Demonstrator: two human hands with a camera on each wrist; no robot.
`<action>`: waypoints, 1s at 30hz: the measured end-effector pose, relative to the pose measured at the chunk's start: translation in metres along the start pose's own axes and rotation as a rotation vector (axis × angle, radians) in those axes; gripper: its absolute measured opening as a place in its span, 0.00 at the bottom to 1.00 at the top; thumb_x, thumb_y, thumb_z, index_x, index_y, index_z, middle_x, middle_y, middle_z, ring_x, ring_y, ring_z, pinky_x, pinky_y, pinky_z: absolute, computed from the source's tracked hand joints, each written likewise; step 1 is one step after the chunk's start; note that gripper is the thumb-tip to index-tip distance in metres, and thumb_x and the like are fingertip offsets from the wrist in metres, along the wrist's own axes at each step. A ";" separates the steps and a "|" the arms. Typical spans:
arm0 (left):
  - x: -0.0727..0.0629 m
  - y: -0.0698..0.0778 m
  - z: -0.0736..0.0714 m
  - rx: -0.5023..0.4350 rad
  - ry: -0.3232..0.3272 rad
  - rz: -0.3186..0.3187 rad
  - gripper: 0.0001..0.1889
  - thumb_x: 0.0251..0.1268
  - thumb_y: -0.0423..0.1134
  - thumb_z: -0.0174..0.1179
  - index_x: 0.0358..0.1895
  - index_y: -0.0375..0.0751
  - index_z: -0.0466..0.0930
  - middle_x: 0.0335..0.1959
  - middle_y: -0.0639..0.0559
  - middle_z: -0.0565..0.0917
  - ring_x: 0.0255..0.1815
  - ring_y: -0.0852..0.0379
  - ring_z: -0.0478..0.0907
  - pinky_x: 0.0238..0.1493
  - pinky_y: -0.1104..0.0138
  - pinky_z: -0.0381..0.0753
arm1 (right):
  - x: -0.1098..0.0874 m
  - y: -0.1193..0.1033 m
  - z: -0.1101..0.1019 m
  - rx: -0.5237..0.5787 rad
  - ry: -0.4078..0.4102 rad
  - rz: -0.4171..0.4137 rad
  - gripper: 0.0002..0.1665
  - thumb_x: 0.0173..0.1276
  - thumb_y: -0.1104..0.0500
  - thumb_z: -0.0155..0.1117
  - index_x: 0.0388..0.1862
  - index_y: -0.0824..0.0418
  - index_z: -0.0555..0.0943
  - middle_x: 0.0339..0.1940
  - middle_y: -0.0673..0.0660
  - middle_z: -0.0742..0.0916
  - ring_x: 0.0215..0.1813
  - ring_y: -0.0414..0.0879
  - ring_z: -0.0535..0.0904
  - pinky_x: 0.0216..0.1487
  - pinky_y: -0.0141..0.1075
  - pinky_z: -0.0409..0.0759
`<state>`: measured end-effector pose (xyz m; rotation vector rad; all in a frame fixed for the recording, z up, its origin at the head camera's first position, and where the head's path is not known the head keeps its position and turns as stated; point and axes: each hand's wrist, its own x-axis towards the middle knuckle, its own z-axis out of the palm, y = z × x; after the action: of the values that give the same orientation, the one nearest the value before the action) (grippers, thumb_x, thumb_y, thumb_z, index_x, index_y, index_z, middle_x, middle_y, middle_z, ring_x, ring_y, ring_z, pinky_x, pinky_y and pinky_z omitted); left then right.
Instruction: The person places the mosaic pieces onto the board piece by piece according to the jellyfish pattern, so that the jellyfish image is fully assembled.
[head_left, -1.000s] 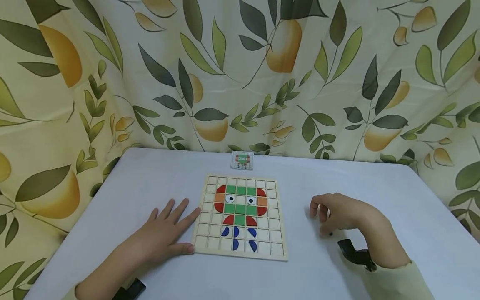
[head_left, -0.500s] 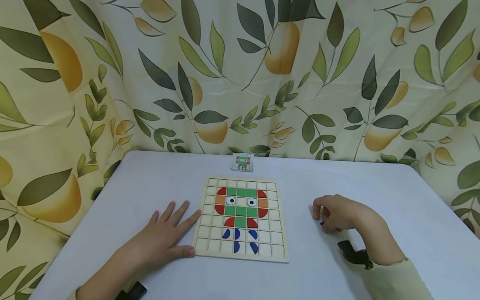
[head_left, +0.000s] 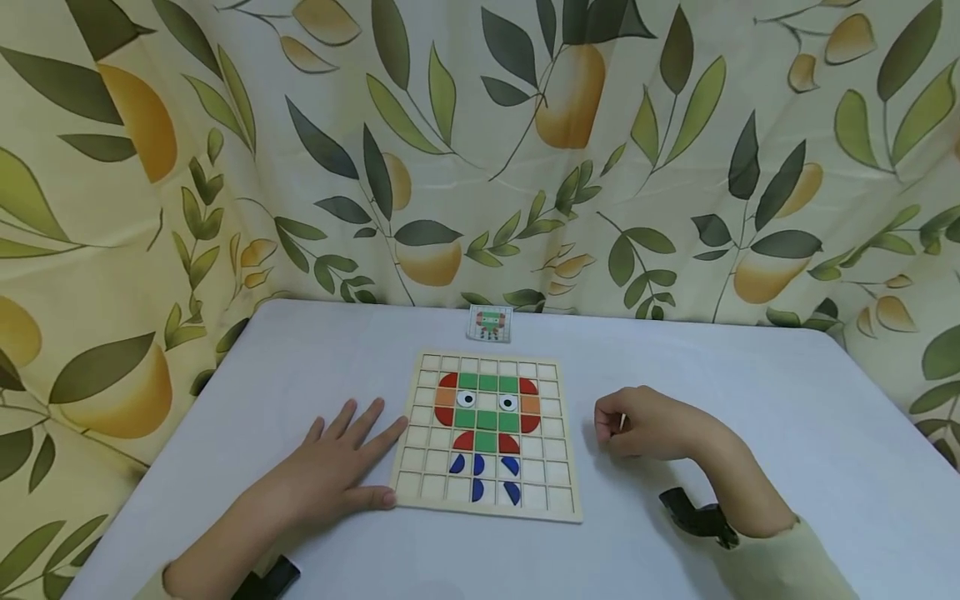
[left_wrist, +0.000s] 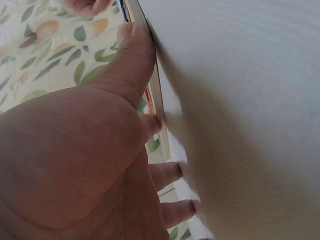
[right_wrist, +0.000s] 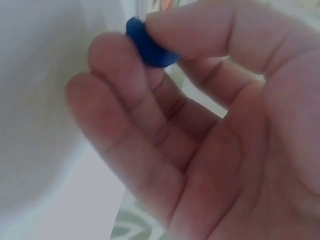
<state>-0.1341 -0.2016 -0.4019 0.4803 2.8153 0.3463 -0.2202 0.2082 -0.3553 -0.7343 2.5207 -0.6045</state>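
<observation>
My right hand (head_left: 651, 423) is just right of the board, low over the table. In the right wrist view its thumb and fingers pinch a small blue piece (right_wrist: 150, 51) with a curved edge; the head view hides this piece. My left hand (head_left: 333, 468) lies with fingers spread, its thumb and index fingertip touching the left edge of the wooden grid board (head_left: 557, 473). Green squares (head_left: 486, 419), red rounded pieces (head_left: 529, 423), orange squares (head_left: 529, 405) and two eye pieces (head_left: 508, 402) form a face there. Below it sit several blue segments (head_left: 477, 490).
Behind the board lies a small picture card (head_left: 491, 323) with a similar coloured figure. A white cloth covers the table (head_left: 337, 350). The patterned curtain (head_left: 465, 192) hangs along its back edge.
My right hand has picked up the blue piece from the table and moved left toward the board. The left hand has stayed at the board's edge.
</observation>
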 end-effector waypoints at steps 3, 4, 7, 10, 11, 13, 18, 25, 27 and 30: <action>0.000 0.000 -0.001 0.003 -0.001 -0.003 0.48 0.57 0.74 0.56 0.79 0.62 0.54 0.82 0.45 0.48 0.81 0.32 0.39 0.70 0.29 0.44 | 0.006 -0.012 0.005 0.028 -0.011 -0.054 0.09 0.60 0.68 0.67 0.29 0.53 0.79 0.24 0.46 0.78 0.31 0.43 0.74 0.30 0.32 0.73; -0.001 0.000 -0.001 0.005 -0.001 -0.004 0.48 0.57 0.73 0.56 0.80 0.62 0.54 0.82 0.45 0.48 0.81 0.32 0.39 0.70 0.28 0.44 | 0.008 -0.015 0.007 0.038 -0.013 -0.073 0.09 0.60 0.67 0.68 0.30 0.53 0.80 0.25 0.46 0.79 0.32 0.43 0.74 0.31 0.32 0.74; 0.000 -0.001 -0.001 0.002 -0.005 -0.003 0.48 0.57 0.73 0.57 0.80 0.63 0.53 0.82 0.45 0.48 0.81 0.33 0.39 0.70 0.28 0.44 | 0.012 -0.025 0.012 0.082 -0.033 -0.121 0.09 0.60 0.67 0.69 0.31 0.53 0.81 0.27 0.46 0.81 0.33 0.43 0.75 0.33 0.32 0.75; 0.001 0.000 0.000 0.001 -0.014 -0.002 0.48 0.57 0.74 0.56 0.80 0.64 0.53 0.83 0.46 0.47 0.81 0.34 0.38 0.70 0.29 0.44 | 0.014 -0.032 0.017 0.114 -0.052 -0.153 0.09 0.60 0.69 0.68 0.30 0.55 0.82 0.27 0.46 0.83 0.32 0.42 0.77 0.35 0.31 0.77; 0.001 0.000 0.000 0.002 -0.017 -0.001 0.48 0.57 0.74 0.56 0.80 0.64 0.52 0.83 0.46 0.47 0.81 0.34 0.38 0.70 0.29 0.44 | 0.015 -0.034 0.019 0.120 -0.054 -0.162 0.09 0.60 0.69 0.67 0.30 0.55 0.83 0.27 0.46 0.83 0.31 0.41 0.77 0.34 0.31 0.78; 0.001 0.000 0.000 0.009 -0.020 -0.002 0.48 0.57 0.74 0.56 0.80 0.64 0.52 0.83 0.46 0.47 0.81 0.34 0.38 0.70 0.29 0.44 | 0.017 -0.040 0.022 0.125 -0.045 -0.179 0.07 0.61 0.68 0.68 0.30 0.55 0.83 0.27 0.45 0.83 0.30 0.39 0.77 0.34 0.31 0.78; 0.001 0.001 -0.002 0.013 -0.019 -0.011 0.48 0.56 0.73 0.58 0.80 0.63 0.53 0.82 0.46 0.48 0.81 0.33 0.39 0.70 0.29 0.44 | 0.028 -0.061 0.033 0.156 0.000 -0.242 0.04 0.62 0.65 0.70 0.32 0.57 0.84 0.29 0.45 0.84 0.31 0.39 0.77 0.34 0.31 0.80; 0.001 0.001 -0.003 -0.008 -0.026 -0.013 0.48 0.57 0.71 0.60 0.79 0.62 0.54 0.82 0.45 0.49 0.81 0.33 0.39 0.70 0.28 0.44 | 0.044 -0.091 0.053 0.165 0.019 -0.277 0.06 0.62 0.63 0.73 0.32 0.53 0.84 0.28 0.42 0.84 0.31 0.38 0.79 0.36 0.32 0.81; 0.001 0.001 -0.003 -0.009 -0.025 -0.006 0.48 0.57 0.71 0.60 0.79 0.61 0.54 0.82 0.44 0.49 0.81 0.32 0.39 0.70 0.28 0.44 | 0.048 -0.098 0.058 0.164 0.013 -0.285 0.07 0.62 0.62 0.74 0.32 0.52 0.83 0.27 0.42 0.84 0.30 0.38 0.78 0.35 0.32 0.81; 0.001 0.001 -0.004 -0.008 -0.021 0.009 0.47 0.58 0.70 0.59 0.80 0.61 0.54 0.82 0.44 0.48 0.81 0.32 0.39 0.70 0.29 0.45 | 0.053 -0.105 0.066 0.164 -0.004 -0.298 0.07 0.62 0.60 0.75 0.31 0.51 0.83 0.26 0.42 0.83 0.30 0.36 0.78 0.34 0.31 0.80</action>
<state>-0.1355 -0.2008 -0.3985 0.4921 2.7909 0.3519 -0.1853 0.0786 -0.3698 -1.0560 2.3396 -0.8960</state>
